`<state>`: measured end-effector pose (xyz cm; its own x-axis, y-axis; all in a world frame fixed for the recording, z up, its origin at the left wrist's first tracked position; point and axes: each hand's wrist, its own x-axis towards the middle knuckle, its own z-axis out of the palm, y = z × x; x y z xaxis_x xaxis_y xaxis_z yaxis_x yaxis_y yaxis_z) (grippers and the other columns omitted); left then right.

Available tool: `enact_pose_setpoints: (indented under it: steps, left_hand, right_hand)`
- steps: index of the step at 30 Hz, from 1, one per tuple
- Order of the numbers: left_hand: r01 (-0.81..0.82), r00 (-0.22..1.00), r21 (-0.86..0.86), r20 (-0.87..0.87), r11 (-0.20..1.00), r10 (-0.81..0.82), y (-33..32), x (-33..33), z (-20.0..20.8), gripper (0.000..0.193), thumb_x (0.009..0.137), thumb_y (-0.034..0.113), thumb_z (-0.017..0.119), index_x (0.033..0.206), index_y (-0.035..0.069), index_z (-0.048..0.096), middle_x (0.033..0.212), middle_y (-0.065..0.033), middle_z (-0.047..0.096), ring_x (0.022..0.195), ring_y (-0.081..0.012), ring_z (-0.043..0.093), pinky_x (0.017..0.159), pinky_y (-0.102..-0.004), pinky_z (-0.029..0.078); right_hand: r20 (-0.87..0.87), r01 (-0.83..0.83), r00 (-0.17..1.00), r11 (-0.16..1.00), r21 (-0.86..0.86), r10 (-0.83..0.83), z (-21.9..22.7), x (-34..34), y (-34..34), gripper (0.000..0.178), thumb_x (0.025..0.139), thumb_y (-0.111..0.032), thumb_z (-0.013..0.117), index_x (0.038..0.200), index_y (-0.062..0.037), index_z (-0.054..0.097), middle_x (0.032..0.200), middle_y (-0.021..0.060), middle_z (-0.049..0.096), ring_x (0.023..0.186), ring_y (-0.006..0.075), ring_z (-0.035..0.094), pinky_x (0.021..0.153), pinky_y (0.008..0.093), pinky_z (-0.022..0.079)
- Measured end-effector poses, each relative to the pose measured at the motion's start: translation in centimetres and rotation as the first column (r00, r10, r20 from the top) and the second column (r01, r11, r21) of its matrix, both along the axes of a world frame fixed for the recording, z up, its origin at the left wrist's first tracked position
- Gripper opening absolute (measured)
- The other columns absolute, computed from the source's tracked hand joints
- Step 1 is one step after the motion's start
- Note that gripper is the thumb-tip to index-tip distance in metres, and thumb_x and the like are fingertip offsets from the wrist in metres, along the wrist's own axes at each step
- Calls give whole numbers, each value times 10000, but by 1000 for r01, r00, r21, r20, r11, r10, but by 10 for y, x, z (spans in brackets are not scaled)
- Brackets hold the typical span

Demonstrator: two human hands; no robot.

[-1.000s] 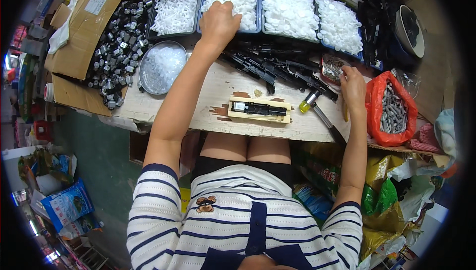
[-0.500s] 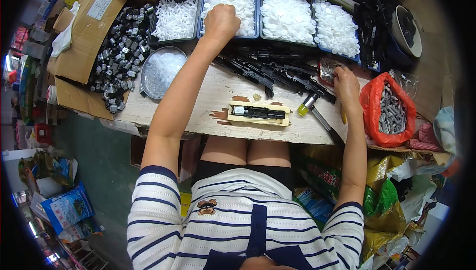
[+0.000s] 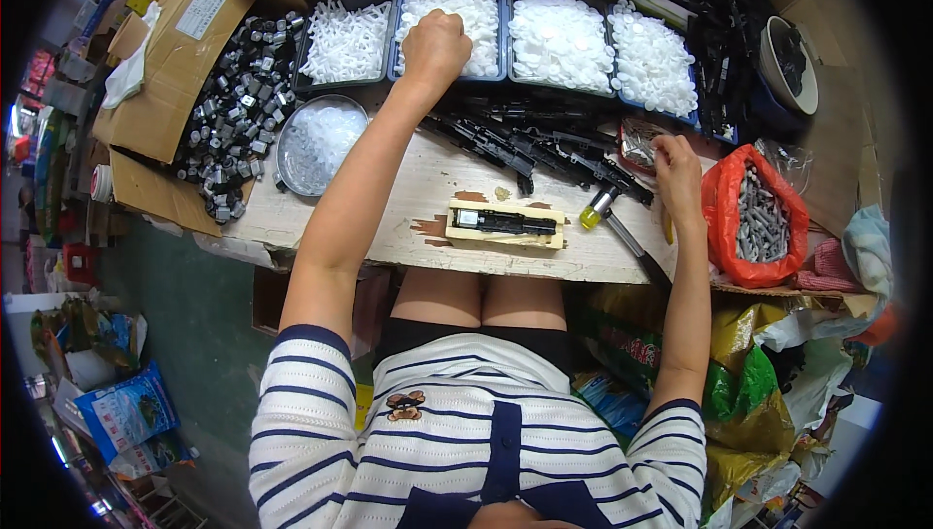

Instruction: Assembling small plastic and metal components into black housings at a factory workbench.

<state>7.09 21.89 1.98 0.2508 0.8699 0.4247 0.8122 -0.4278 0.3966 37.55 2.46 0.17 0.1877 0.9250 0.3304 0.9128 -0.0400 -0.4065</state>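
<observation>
My left hand (image 3: pixel 436 47) is closed like a fist over a blue bin (image 3: pixel 397 65) heaped with small white plastic parts (image 3: pixel 475 5). Its fingertips are hidden behind the knuckles. At the right, my right hand (image 3: pixel 678 171) has thumb and fingers pinched together beside a small red box (image 3: pixel 632 161) of tiny metal parts. Whatever lies between those fingertips is too small to make out. In front of me a black mechanism with a silver block (image 3: pixel 515 223) lies in a cream-coloured holder (image 3: pixel 462 236), touched by neither hand.
Black assemblies (image 3: pixel 496 147) and a yellow-tipped hammer (image 3: pixel 614 220) lie mid-table. Left are a metal bowl (image 3: pixel 283 162) of clear parts and a cardboard box (image 3: pixel 160 92) beside metal-and-black pieces (image 3: pixel 243 102). A red bag (image 3: pixel 721 213) of grey parts stands right; more white-part bins line the back.
My right hand has shifted slightly toward the right side of the small red box, its fingers still pinched. My left hand stays over the same bin. The whole view has moved a little.
</observation>
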Motion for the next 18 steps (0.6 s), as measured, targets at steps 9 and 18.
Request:
enact_pose_setpoints:
  steps: [9, 18]
  left_hand:
    - [-61, 987, 2, -150, 998, 61, 4, 15, -2, 172, 693, 180, 610, 799, 57, 668, 866, -163, 619, 790, -335, 612, 708, -417, 489]
    - [125, 887, -93, 456, 988, -69, -6, -11, 13, 132, 729, 134, 691, 809, 30, 682, 655, -75, 611, 539, -125, 555, 509, -261, 454]
  right_hand:
    - [-44, -12, 999, 1000, 17, 12, -3, -1, 3, 152, 774, -11, 520, 902, -8, 603, 854, 168, 573, 801, 348, 567, 698, 389, 442]
    - [-118, 5, 993, 999, 48, 1, 4, -4, -7, 147, 782, -5, 518, 902, -7, 603, 849, 139, 577, 773, 292, 575, 678, 354, 446]
